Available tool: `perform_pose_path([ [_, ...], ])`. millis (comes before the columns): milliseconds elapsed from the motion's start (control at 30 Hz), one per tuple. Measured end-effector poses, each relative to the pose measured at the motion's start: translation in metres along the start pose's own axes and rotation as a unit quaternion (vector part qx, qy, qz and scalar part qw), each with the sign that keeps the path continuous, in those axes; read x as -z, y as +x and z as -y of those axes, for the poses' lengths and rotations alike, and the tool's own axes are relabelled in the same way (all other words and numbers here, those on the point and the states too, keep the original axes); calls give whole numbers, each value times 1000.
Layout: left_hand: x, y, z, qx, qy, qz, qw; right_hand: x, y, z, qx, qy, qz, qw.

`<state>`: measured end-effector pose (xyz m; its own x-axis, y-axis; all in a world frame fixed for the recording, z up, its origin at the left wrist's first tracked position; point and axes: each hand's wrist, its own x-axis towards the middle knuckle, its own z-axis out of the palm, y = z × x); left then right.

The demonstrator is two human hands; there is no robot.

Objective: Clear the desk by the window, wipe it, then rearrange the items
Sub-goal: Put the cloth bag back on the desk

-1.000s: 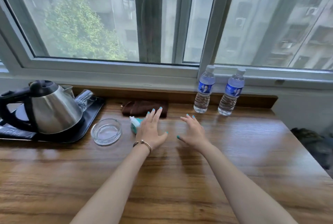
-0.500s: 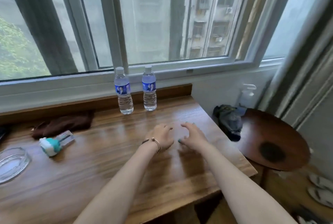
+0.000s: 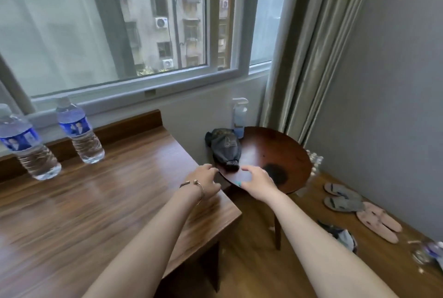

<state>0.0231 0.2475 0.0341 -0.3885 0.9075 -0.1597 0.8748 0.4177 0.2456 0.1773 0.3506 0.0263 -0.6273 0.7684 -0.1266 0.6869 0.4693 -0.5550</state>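
Both hands have swung from mid-bench to its right edge: left hand [image 3: 205,181] and right hand [image 3: 257,181], grips loosely curled, empty (likely seeking a rag); two clear plastic water bottles [image 3: 80,133] remain at the wooden bench's [image 3: 96,202] back edge

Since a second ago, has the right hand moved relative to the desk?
Yes. The right hand went rightward, from over the desk past its right edge, and is now above the round side table.
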Motion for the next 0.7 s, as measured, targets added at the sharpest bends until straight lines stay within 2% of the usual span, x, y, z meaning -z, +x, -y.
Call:
perform_pose_path([
  [200, -13, 44, -53, -37, -16, 68, 997, 23, 15, -40, -48, 10, -1, 999],
  [400, -36, 91, -76, -59, 11, 167, 984, 31, 47, -72, -84, 16, 19, 996],
  [700, -62, 181, -72, -19, 4, 245, 969, 30, 139, -100, -128, -3, 83, 988],
])
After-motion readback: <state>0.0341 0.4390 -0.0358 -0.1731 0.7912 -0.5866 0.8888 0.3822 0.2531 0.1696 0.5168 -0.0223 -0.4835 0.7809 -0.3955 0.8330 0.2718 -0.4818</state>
